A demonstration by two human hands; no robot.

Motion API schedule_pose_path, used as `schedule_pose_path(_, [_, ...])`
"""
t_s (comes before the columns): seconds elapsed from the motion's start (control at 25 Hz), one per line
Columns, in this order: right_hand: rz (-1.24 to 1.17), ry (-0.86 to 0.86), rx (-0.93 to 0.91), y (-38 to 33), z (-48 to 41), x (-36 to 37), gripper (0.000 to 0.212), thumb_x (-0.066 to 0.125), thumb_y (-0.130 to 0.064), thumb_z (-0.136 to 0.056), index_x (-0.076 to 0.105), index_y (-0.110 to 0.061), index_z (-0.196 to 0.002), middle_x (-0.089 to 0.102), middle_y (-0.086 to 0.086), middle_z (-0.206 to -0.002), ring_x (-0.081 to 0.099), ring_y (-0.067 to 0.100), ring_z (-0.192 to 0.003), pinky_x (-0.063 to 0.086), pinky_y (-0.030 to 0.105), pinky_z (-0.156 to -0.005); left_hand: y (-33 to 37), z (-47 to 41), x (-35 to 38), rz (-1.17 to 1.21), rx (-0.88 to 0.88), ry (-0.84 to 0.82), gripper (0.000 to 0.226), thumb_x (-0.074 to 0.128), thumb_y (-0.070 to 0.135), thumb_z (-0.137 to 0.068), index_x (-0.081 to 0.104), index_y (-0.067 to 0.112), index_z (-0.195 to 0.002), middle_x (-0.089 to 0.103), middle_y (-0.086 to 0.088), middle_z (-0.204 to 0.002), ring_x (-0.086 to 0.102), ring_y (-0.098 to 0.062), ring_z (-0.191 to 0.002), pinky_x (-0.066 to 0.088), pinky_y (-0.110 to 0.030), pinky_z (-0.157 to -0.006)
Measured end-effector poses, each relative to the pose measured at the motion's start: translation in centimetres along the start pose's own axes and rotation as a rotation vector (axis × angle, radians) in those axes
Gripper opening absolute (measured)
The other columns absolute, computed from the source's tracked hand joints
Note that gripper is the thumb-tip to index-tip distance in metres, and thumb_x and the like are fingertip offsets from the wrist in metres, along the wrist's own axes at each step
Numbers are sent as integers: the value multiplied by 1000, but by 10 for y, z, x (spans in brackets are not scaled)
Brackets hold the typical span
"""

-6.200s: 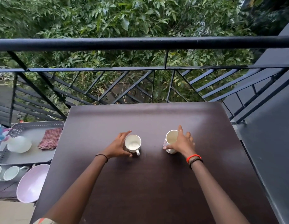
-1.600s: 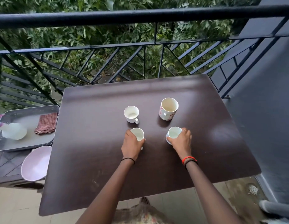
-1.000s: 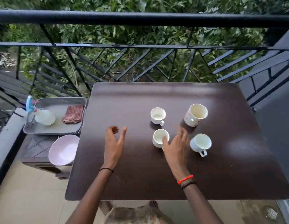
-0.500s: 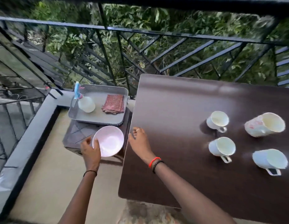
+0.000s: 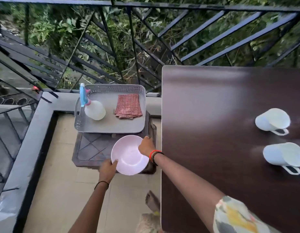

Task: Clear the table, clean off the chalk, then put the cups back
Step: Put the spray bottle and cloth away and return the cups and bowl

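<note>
Beside the balcony's dark worktop (image 5: 213,115), where white handled cups (image 5: 272,120) stand, your left hand (image 5: 107,169) and right hand (image 5: 145,146) grip the rim of a pale-pink bowl (image 5: 129,157).

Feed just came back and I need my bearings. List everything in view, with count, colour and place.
table: one, dark brown, right half of the view
cups: two, white, on the table near its right side, the second nearer the person; a sliver of something else is cut off at the frame's right edge
bowl: one, pale pink, over the stand, left of the table
stand: one, dark, on the floor beside the table
tray: one, grey, on the stand beyond the bowl
spray bottle: one, clear with a blue head, left side of the tray
cloth: one, red checked, folded, right side of the tray
railing: one, black, far side
left grip: holds the bowl's near-left rim
right grip: holds the bowl's far-right rim
</note>
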State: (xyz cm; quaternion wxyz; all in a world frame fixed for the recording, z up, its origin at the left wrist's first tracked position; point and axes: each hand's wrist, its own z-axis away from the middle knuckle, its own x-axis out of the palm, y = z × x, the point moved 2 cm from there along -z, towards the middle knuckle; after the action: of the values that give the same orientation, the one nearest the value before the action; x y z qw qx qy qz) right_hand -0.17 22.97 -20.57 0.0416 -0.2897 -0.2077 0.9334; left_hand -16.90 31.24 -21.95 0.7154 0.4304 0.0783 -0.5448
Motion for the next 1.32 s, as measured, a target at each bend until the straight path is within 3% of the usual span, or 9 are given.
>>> schedule_pose_path(0.12, [-5, -44, 49, 0, -12, 4, 41, 46, -6, -89, 38, 7, -127, 45, 25, -134, 47, 39, -124, 39, 39, -100, -4, -15, 2, -23, -16, -20, 39, 51, 6, -98, 43, 6, -60, 45, -6, -60, 41, -25, -65, 28, -28, -52])
schedule_pose_path(0.4, [8, -50, 46, 6, -10, 3, 32, 41, -2, -93, 44, 6, -124, 49, 25, -132, 49, 38, -121, 41, 37, -93, 4, -22, -8, -107, 1, -9, 48, 48, 1, -95, 27, 12, -54, 28, -3, -52, 24, -18, -51, 17, -34, -51])
schedule_pose_path(0.64, [-72, -22, 6, -1, 19, -4, 29, 41, -1, -91, 46, 5, -119, 50, 23, -130, 50, 38, -118, 43, 37, -90, 10, -10, -44, -43, 18, 6, 37, 51, 12, -94, 41, 4, -59, 46, -13, -57, 39, -24, -60, 27, -33, -54])
schedule_pose_path(0.8, [-103, -11, -66, -9, 47, -22, 29, 41, -1, -90, 46, 5, -117, 51, 25, -129, 49, 39, -118, 42, 37, -90, 33, 16, -68, 34, 96, 38, 32, 51, 22, -83, 36, 9, -58, 35, -4, -58, 30, -20, -59, 23, -29, -50])
schedule_pose_path(0.92, [-107, -17, -125, -14, 72, -45, 8, 42, -2, -89, 46, -7, -93, 51, 26, -129, 49, 39, -119, 41, 36, -90, 52, 31, -81, 13, 118, 50, 44, 55, 5, -93, 33, 11, -55, 34, -2, -55, 28, -20, -60, 18, -33, -54])
schedule_pose_path(1.0, [-147, -3, -152, -16, 85, -63, 11, 42, -1, -89, 42, -12, -87, 53, 25, -127, 50, 37, -118, 43, 35, -89, 67, 41, -89, -7, 113, 58, 42, 55, -1, -93, 40, 7, -54, 42, -5, -55, 34, -21, -58, 22, -32, -53])
schedule_pose_path(1.12, [-187, 52, -182, -15, 101, -96, 11, 45, -2, -87, 46, -13, -85, 56, 24, -122, 53, 37, -114, 45, 35, -88, 104, 59, -94, 15, 161, 60, 30, 55, -1, -94, 57, 1, -64, 56, -13, -68, 47, -24, -63, 39, -27, -48])
schedule_pose_path(1.24, [-226, 111, -190, -3, 113, -132, 10, 49, -3, -84, 58, -5, -87, 62, 24, -115, 58, 37, -109, 47, 34, -82, 136, 73, -90, 91, 222, 62, 16, 56, 0, -94, 67, -2, -82, 62, -17, -82, 57, -25, -73, 47, -9, -45])
schedule_pose_path(1.32, [-302, 150, -207, 14, 123, -160, 9, 50, -3, -84, 59, -6, -84, 64, 22, -114, 59, 34, -107, 45, 31, -77, 158, 85, -84, 97, 266, 49, 21, 62, 8, -93, 71, -8, -102, 68, -20, -86, 64, -31, -77, 59, -26, -67])
